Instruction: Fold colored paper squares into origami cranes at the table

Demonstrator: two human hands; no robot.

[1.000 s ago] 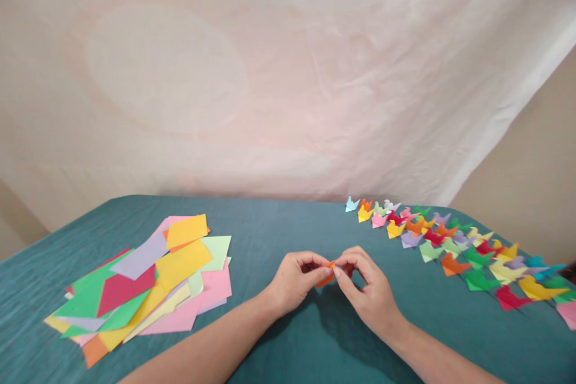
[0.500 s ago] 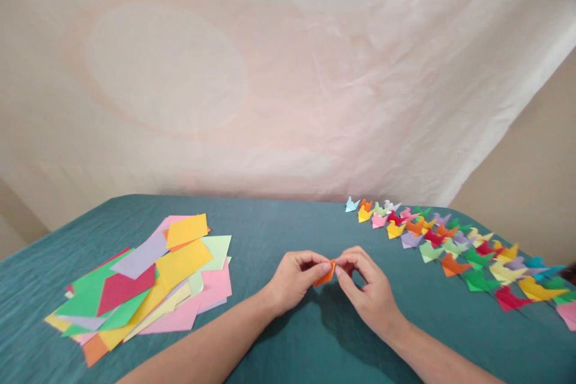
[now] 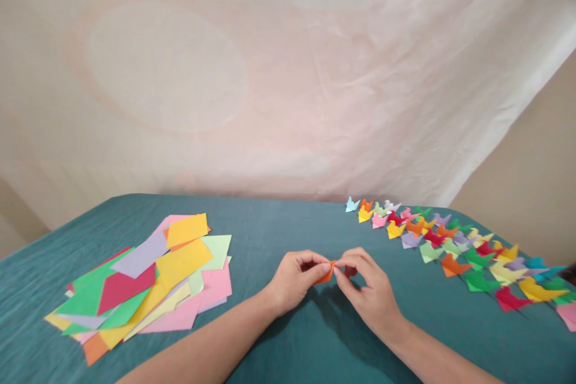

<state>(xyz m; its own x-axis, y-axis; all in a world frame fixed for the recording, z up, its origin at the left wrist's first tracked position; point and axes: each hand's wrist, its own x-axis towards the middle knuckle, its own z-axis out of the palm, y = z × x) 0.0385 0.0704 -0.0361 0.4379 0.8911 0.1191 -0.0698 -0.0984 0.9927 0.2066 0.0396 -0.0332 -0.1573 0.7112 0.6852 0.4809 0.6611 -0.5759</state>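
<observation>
A small folded piece of orange paper point(image 3: 324, 278) is held just above the table between my two hands. My left hand point(image 3: 294, 281) pinches its left side between thumb and fingers. At its upper right corner, the thumb and forefinger of my right hand point(image 3: 366, 285) are closed on the paper's edge. Fingers cover much of the paper, so its full folded shape is hidden. Beneath the hands, their shadows fall on the dark green tablecloth point(image 3: 279, 222).
On the left lies a loose pile of coloured paper sheets point(image 3: 180, 264). Rows of small folded paper birds point(image 3: 452, 265) in several colours stand along the right side. A pale cloth point(image 3: 288, 72) hangs behind the table's far edge.
My right thumb and forefinger have shifted very slightly left along the orange paper. The left hand, the sheets and the birds look unmoved.
</observation>
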